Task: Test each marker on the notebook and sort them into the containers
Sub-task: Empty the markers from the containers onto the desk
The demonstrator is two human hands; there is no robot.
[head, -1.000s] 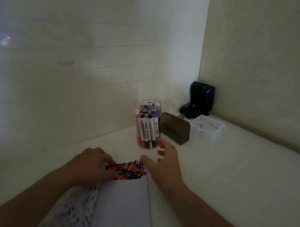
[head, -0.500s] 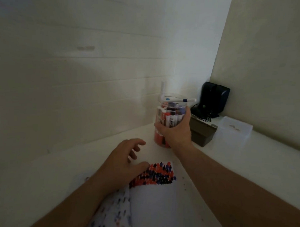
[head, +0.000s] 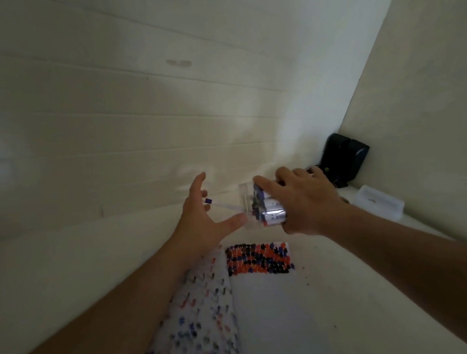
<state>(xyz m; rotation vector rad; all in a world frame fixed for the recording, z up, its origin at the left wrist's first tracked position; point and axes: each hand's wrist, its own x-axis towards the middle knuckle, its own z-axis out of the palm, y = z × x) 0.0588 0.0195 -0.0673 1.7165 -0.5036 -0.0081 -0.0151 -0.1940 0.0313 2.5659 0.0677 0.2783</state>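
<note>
My right hand grips a clear jar of markers and holds it tipped on its side above the table, mouth toward the left. One white marker with a purple end sticks out of the mouth toward my left hand, which is spread open just beside the jar's mouth, palm facing it. Below both hands lies an open notebook; the top of its right page is covered with red, blue and black marks.
A clear empty rectangular container stands at the right by the side wall. A black device with cables sits in the corner behind my right hand. Walls close the table at the back and on the right.
My right hand went from gripping the upright jar to lifting and tipping it on its side. My left hand left the notebook and rose, open, to the jar's mouth. A marker now pokes out.
</note>
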